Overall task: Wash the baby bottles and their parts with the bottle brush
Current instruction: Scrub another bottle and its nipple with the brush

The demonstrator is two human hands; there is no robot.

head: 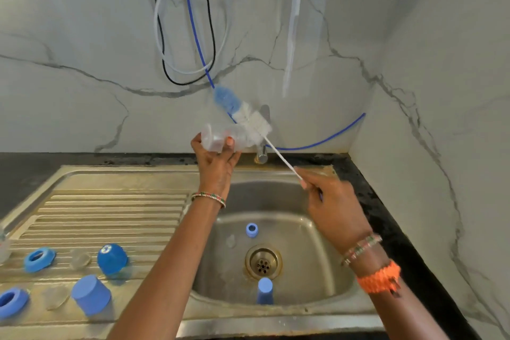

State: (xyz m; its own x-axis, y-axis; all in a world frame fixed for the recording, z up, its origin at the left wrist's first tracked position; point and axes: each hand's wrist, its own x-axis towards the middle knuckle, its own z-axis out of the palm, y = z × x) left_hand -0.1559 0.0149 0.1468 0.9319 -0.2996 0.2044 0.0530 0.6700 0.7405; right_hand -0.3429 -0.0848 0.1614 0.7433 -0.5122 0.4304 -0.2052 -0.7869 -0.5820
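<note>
My left hand point(215, 157) grips a clear baby bottle point(218, 138) lying sideways above the back rim of the sink. My right hand point(331, 204) pinches the thin white handle of the bottle brush point(248, 116). The brush's white and blue bristle head is out in the air, just past the bottle's right end, and looks blurred. In the sink basin point(317, 243) lie a blue collar ring point(251, 229), a clear teat point(230, 240) and a blue cap point(265, 290). On the drainboard point(110, 210) sit two blue rings point(38, 259), two blue caps point(111, 258) and clear teats point(79, 259).
The metal tap point(262, 146) stands behind the sink, partly hidden by the bottle and brush. Black, white and blue hoses point(193, 36) hang on the marble wall. A dark counter point(392, 218) borders the sink on the right. The drain point(263, 262) is in the basin's middle.
</note>
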